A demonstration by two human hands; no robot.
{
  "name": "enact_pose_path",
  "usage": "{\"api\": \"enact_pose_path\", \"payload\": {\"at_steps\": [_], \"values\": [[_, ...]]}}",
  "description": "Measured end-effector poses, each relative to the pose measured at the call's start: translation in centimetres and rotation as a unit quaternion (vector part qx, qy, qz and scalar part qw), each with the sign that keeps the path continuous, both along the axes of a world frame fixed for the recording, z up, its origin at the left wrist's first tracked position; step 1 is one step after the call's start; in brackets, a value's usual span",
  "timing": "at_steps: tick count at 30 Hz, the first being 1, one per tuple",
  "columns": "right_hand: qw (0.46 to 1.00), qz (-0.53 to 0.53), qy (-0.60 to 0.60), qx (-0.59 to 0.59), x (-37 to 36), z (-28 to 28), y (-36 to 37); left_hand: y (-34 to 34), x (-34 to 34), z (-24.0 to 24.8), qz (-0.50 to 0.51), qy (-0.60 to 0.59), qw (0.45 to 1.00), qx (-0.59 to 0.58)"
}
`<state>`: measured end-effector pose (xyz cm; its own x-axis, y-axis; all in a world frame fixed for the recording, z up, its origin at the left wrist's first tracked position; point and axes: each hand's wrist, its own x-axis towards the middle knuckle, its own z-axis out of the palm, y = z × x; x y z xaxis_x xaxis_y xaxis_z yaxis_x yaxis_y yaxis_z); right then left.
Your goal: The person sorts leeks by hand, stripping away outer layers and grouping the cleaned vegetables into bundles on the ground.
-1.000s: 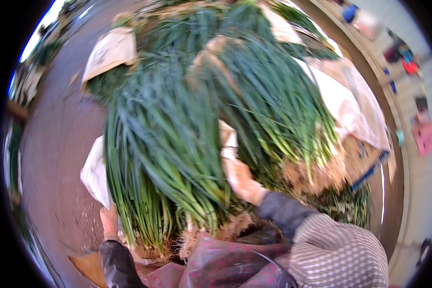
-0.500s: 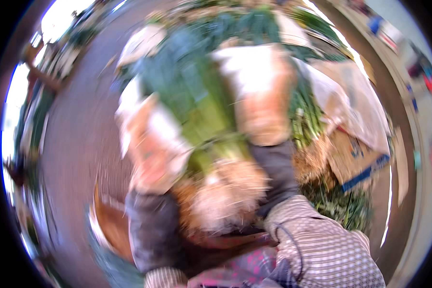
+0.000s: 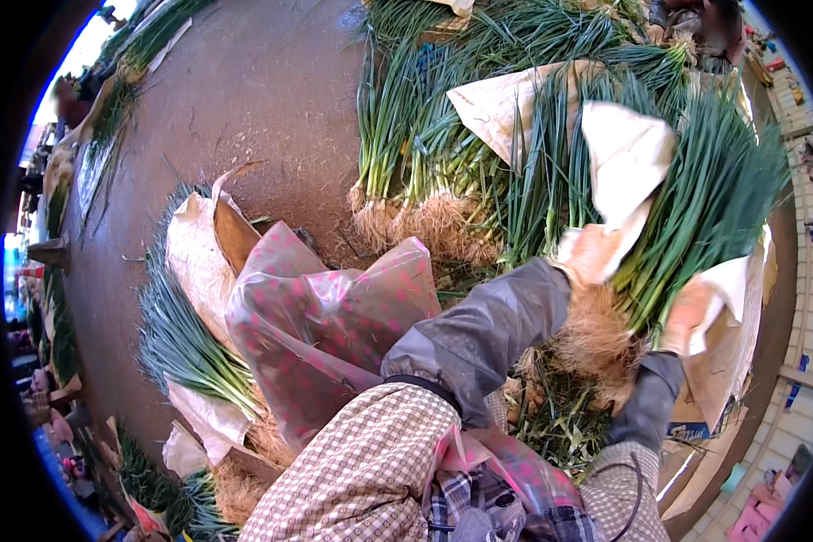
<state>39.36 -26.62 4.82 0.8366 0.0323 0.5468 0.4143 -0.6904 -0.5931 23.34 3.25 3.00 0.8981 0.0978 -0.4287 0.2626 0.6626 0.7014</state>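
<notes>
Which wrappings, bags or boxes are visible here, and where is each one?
Pale paper wrap: creased, around the green onion bundle gripped by left hand and right hand.
Pink dotted plastic bag: translucent, centre left.
Cardboard box: brown with blue marking, lower right.
Pale paper: under the left bundles.

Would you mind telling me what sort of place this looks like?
Probably an outdoor vegetable market: piles of green onion bundles lie on bare ground, more rest on paper, and both hands grip one bundle.

Bright daylight, soft shadows; sharp centre, slight blur on hands (heavy fisheye bending, black vignette at rim).
</notes>
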Motion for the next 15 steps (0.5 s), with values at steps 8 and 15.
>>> {"api": "enact_pose_path", "payload": {"at_steps": [8, 15], "values": [[0.871, -0.154, 0.078, -0.461, 0.7, -2.5, -5.3, 5.1, 2.1, -5.2, -0.026, -0.001, 0.964, 0.263], [0.772, -0.151, -0.079, -0.613, -5.7, 7.4, 8.1, 28.2, -7.0, -12.3, 0.25, 0.13, 0.877, 0.39]]}}
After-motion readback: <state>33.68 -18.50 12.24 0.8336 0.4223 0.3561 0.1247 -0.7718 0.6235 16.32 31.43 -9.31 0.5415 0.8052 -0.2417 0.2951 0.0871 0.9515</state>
